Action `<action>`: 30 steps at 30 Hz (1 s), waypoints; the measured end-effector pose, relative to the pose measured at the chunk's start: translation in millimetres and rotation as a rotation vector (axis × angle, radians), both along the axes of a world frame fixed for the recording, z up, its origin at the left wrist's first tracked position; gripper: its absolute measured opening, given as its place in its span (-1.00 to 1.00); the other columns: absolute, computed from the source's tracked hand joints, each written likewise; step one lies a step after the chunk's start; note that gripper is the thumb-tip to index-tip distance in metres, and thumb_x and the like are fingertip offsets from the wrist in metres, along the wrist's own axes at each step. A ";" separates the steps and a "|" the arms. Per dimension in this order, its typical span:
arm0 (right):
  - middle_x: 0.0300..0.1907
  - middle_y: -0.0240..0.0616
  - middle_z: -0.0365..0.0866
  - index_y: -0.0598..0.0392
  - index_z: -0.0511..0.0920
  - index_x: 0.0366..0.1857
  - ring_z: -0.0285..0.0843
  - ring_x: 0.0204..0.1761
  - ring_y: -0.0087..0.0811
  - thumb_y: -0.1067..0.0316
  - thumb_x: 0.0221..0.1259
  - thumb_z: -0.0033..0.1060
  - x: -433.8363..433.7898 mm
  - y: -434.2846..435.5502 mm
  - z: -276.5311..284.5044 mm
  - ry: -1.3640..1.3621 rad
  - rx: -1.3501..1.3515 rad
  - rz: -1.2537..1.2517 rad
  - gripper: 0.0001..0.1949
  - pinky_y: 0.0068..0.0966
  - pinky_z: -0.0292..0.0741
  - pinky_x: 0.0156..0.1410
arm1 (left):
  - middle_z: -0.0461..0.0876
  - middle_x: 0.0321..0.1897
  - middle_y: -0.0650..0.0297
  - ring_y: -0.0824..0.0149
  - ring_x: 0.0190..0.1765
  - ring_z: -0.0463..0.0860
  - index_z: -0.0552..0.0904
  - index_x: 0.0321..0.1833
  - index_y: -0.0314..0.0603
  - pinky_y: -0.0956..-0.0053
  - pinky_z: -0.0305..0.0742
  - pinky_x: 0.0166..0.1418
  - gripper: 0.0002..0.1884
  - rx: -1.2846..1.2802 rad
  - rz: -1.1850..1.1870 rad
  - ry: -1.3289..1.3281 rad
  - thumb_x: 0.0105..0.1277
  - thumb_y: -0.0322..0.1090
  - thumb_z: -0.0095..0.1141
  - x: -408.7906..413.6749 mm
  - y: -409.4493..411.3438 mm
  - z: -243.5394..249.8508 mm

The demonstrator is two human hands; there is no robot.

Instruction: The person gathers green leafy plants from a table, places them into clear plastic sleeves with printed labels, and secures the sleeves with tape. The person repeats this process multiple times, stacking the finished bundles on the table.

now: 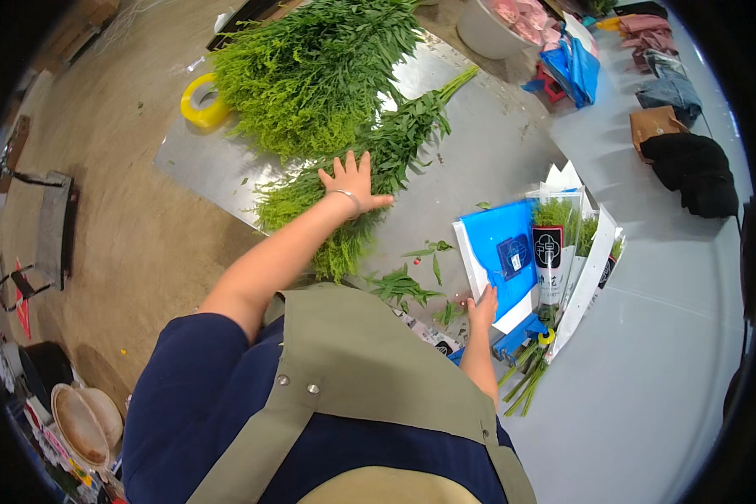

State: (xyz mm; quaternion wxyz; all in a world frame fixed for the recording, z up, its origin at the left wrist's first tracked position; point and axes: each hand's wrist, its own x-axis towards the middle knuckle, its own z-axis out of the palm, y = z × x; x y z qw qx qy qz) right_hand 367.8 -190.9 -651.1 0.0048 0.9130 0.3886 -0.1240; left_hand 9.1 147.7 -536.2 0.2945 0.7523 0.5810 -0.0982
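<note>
My left hand [349, 180], with a metal bangle at the wrist, lies palm down and fingers spread over a bunch of leafy green stems [409, 129]. Feathery yellow-green tips of that bunch point towards my apron, and its bare stem ends point away to the upper right. Near the metal tabletop's right side, my right hand [484, 307] is at the lower left edge of a stack of blue and white plastic sleeves [488, 236], thumb apart, apparently gripping nothing. Wrapped bunches of greenery [554, 217] in printed clear sleeves lie beside the stack.
A larger heap of greenery [315, 75] covers the metal table's [485, 145] far side. A yellow tape roll [205, 101] sits at the left edge. Loose leaves [406, 286] are scattered near me. A blue tape dispenser [520, 337] and folded clothes [693, 167] are to the right.
</note>
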 end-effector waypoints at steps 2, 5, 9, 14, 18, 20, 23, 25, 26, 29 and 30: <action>0.52 0.06 0.12 0.10 0.25 0.44 0.14 0.48 0.04 0.24 0.01 0.46 5.3 2.7 -2.2 -0.009 0.056 0.078 -0.17 -0.12 0.19 0.52 | -0.10 0.61 -0.02 -0.17 0.61 -0.11 -0.11 0.63 0.11 -0.46 -0.08 0.44 0.21 0.029 0.062 0.092 0.04 0.32 0.35 7.9 -16.2 -20.2; 0.44 0.15 0.25 0.23 0.33 0.34 0.26 0.39 0.09 0.30 0.05 0.41 11.8 5.0 -2.9 -0.027 0.096 0.141 -0.29 -0.18 0.27 0.48 | -0.10 0.61 -0.04 -0.15 0.60 -0.09 -0.15 0.64 0.19 -0.43 -0.05 0.44 0.24 0.187 0.141 0.226 0.01 0.21 0.44 1.6 -30.9 -50.1; 0.15 0.18 0.51 0.19 0.52 -0.01 0.53 0.10 0.09 0.33 0.22 0.19 23.6 3.5 7.0 -0.096 0.101 0.218 -0.71 -0.10 0.51 0.15 | 0.28 0.45 -0.03 -0.06 0.42 0.31 -0.06 0.62 0.16 -0.17 0.23 0.34 0.19 0.176 0.174 0.225 -0.01 0.11 0.48 -5.5 -15.2 -59.2; -0.17 0.06 0.63 0.13 0.51 -0.30 0.59 -0.21 0.10 0.33 0.30 0.06 30.8 2.3 22.3 -0.070 0.105 0.227 -0.88 -0.04 0.52 -0.17 | 0.62 0.18 0.16 0.15 0.23 0.59 0.55 0.26 -0.07 0.12 0.47 0.23 -0.24 -0.110 0.147 0.272 -0.04 0.06 0.43 -26.2 12.2 -39.1; 0.22 0.00 0.44 0.16 0.47 -0.16 0.45 0.11 0.06 0.31 0.14 0.29 23.9 -11.1 23.3 -0.074 0.141 0.352 -0.73 -0.11 0.53 0.08 | 0.65 0.13 0.13 0.12 0.22 0.59 0.59 0.23 -0.07 0.11 0.46 0.25 -0.26 -0.029 0.153 0.304 -0.07 0.04 0.42 -51.8 -22.6 -40.4; 0.35 -0.05 0.33 0.13 0.44 -0.08 0.39 0.21 0.02 0.27 0.03 0.43 20.4 -18.0 19.6 -0.115 0.164 0.394 -0.59 -0.15 0.55 0.10 | 0.66 0.10 0.06 0.09 0.21 0.60 0.58 0.23 -0.07 0.12 0.48 0.23 -0.27 0.144 0.185 0.274 -0.09 -0.02 0.42 -67.4 -58.7 -44.3; 0.23 -0.10 0.41 0.10 0.44 -0.13 0.42 0.13 -0.01 0.28 0.04 0.42 19.5 -21.3 11.2 -0.243 0.275 0.414 -0.63 -0.16 0.57 0.03 | 0.66 0.06 -0.03 0.01 0.17 0.61 0.52 0.26 -0.08 0.14 0.52 0.20 -0.26 0.214 0.193 0.113 -0.10 -0.12 0.41 -96.9 -102.2 -44.8; 0.02 -0.16 0.47 0.09 0.44 -0.18 0.46 0.02 -0.09 0.33 0.07 0.35 23.2 -19.0 6.8 -0.249 0.245 0.465 -0.71 -0.22 0.59 -0.09 | 0.66 0.04 -0.09 -0.05 0.14 0.62 0.49 0.27 -0.08 0.14 0.53 0.19 -0.26 0.079 0.239 -0.025 -0.09 -0.18 0.39 -113.0 -124.1 -42.1; -0.02 -0.17 0.48 0.08 0.44 -0.19 0.48 -0.01 -0.10 0.34 0.10 0.31 26.8 -17.4 5.9 -0.244 0.226 0.478 -0.74 -0.23 0.59 -0.12 | 0.65 0.00 -0.15 -0.12 0.10 0.62 0.44 0.27 -0.12 0.14 0.53 0.17 -0.26 0.079 0.228 -0.024 -0.08 -0.22 0.37 -118.1 -135.5 -40.3; -0.17 -0.12 0.59 0.09 0.50 -0.25 0.61 -0.16 -0.06 0.40 0.24 0.08 36.1 -10.4 5.5 -0.205 0.109 0.445 -0.93 -0.24 0.62 -0.20 | 0.66 -0.06 -0.12 -0.18 0.00 0.63 0.45 0.13 -0.17 0.07 0.54 0.06 -0.38 0.060 0.194 -0.030 -0.06 -0.25 0.33 -127.4 -159.9 -29.2; -0.20 -0.10 0.61 0.09 0.51 -0.27 0.64 -0.19 -0.04 0.41 0.26 0.04 39.4 -8.2 6.9 -0.189 0.080 0.416 -0.94 -0.23 0.63 -0.20 | 0.66 -0.08 -0.10 -0.18 -0.01 0.63 0.44 0.10 -0.17 0.05 0.54 0.04 -0.40 0.068 0.176 -0.035 -0.06 -0.26 0.32 -129.5 -166.2 -23.6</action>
